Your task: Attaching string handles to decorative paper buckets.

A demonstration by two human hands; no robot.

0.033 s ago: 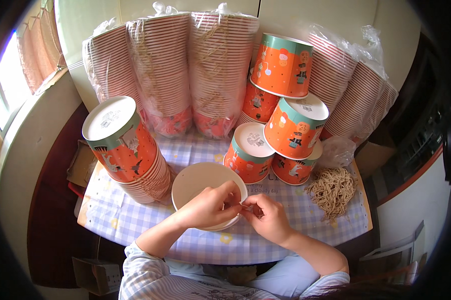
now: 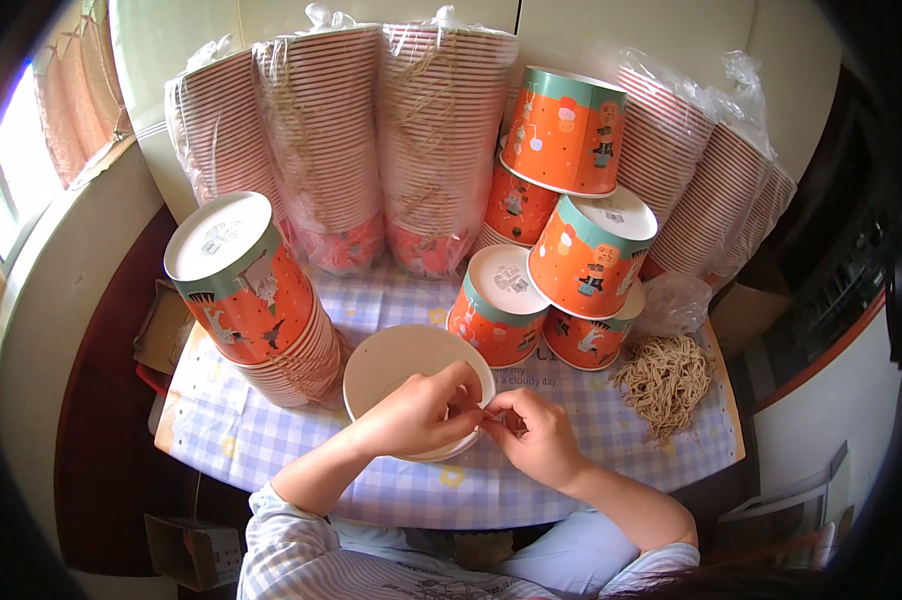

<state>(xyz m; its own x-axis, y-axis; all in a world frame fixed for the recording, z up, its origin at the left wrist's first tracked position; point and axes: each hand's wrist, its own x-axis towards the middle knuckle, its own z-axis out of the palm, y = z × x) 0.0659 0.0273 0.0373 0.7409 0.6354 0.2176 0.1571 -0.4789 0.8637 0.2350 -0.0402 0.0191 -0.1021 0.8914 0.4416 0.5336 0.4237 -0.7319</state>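
Observation:
An open white paper bucket point(image 2: 391, 352) stands mouth up at the near middle of the table. My left hand point(image 2: 433, 408) reaches across its mouth, fingers closed at the right side of the rim. Just outside the same rim, my right hand point(image 2: 533, 435) is pinched, its fingertips almost touching the left ones. Whatever lies between the right fingertips is too small to make out. Farther right lies a tangled heap of tan cords point(image 2: 668, 385). A stack of upturned orange buckets point(image 2: 246, 295) rises left of the open one, with tan cords hanging at its side.
Orange buckets with green bands point(image 2: 591, 255) are piled upside down behind my right hand. Tall bagged stacks of buckets point(image 2: 436, 140) line the back. A crumpled clear bag point(image 2: 674, 305) lies by the cords. A checked cloth point(image 2: 371, 495) covers the table; a cardboard box point(image 2: 193, 552) sits below, left.

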